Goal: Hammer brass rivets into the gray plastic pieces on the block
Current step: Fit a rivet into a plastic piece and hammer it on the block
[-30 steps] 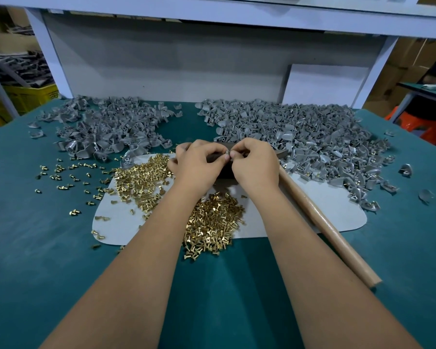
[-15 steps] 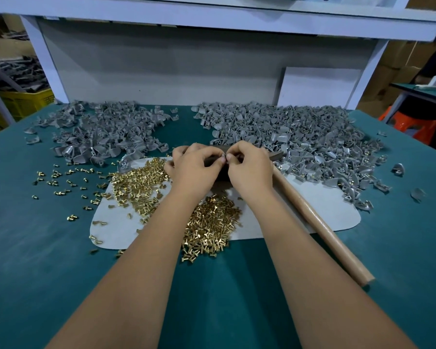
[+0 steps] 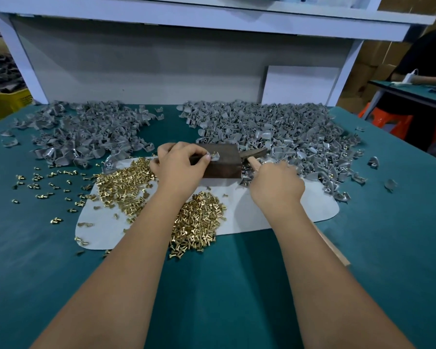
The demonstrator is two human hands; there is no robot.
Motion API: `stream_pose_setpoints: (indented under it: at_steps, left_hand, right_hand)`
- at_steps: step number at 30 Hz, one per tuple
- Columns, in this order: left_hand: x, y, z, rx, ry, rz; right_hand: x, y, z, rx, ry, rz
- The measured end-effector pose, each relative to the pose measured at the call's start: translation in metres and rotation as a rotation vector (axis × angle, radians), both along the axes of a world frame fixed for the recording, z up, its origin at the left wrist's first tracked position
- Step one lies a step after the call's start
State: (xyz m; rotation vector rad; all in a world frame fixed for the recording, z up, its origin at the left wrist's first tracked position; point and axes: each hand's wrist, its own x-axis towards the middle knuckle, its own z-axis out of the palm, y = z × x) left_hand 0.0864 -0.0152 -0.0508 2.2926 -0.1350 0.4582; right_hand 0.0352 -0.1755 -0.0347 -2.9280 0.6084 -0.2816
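Teal matting covers the bench [image 3: 237, 298] under a white shelf [image 3: 212, 18]. Two gray piles, two brass heaps. At centre, the left hand [image 3: 180, 163] pinches one gray piece [image 3: 215, 156] on the block [image 3: 223, 161]; the right hand [image 3: 275, 183] grips the hammer handle [image 3: 253, 164].

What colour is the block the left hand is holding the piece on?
Dark brown, seen in the head view: the rectangular block under the left hand.

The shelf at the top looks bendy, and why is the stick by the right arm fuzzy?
Head view: the wide-angle lens bows the white shelf near the frame's edge. Head view: the hammer handle smears beside the right hand, probably from movement, while the brass rivets look sharp.
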Motion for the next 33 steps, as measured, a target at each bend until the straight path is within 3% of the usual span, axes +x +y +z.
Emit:
stream_pose_setpoints:
  at_steps: [6, 10, 14, 19, 25, 29, 33]
  left_hand:
    - [0.001, -0.002, -0.003, 0.045, -0.055, 0.046]
    - [0.002, -0.003, -0.004, 0.068, -0.126, 0.103]
    - [0.004, -0.002, -0.004, 0.039, -0.071, 0.109]
    - [0.003, -0.004, -0.001, 0.034, -0.024, 0.098]
    - [0.000, -0.004, -0.002, -0.019, -0.049, 0.097]
    - [0.003, -0.007, -0.001, -0.022, -0.038, 0.139]
    - [0.004, -0.008, -0.005, -0.022, -0.104, 0.160]
  right_hand:
    - [0.005, -0.004, -0.001, 0.105, -0.108, 0.010]
    - [0.001, -0.007, 0.012, 0.064, -0.304, -0.005]
    - [-0.009, -0.009, 0.023, 0.121, -0.512, 0.094]
    - [-0.024, 0.007, 0.024, 0.060, -0.432, 0.258]
    - [-0.030, 0.018, 0.020, -0.045, -0.642, 0.269]
    - [-0.025, 0.023, 0.017, -0.094, -0.484, 0.279]
    - [-0.027, 0.030, 0.019, -0.081, -0.647, 0.245]
